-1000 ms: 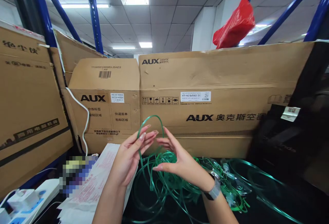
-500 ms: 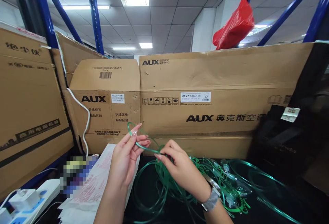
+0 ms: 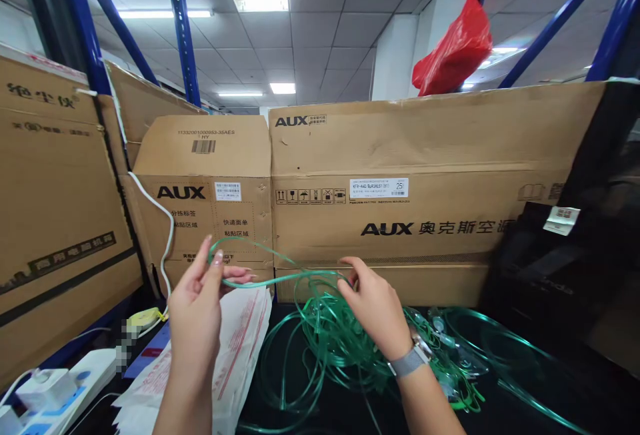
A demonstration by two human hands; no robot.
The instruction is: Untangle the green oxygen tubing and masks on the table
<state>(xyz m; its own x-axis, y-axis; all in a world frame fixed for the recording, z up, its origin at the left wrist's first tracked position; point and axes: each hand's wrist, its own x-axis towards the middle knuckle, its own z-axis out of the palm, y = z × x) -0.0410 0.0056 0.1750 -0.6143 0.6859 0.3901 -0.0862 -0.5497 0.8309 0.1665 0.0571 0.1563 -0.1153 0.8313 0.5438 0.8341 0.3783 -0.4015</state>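
Thin, clear green tubing (image 3: 293,276) runs between my hands in a long loop above the work surface. My left hand (image 3: 200,295) is closed around the loop's left end, over the white printed paper sheets or bags (image 3: 243,348). At the other side, my right hand (image 3: 373,305), with a watch on the wrist, pinches the tubing between thumb and fingers. Below lies a tangled heap of the same green tubing (image 3: 325,342) on the black surface. To the right of the right wrist are clear plastic pieces with green cords (image 3: 457,368), partly hidden by the arm.
Cardboard boxes (image 3: 320,148) wall off the back and left. A white power strip (image 3: 75,388) lies at the lower left, by a white cable (image 3: 167,242). Thicker green tubing (image 3: 530,398) and a black bag (image 3: 525,275) are at right. A red plastic bag (image 3: 457,48) hangs above.
My left hand has moved left and my right hand right, so the tubing between them is drawn out into a longer loop. A yellow item at the left now shows more plainly.
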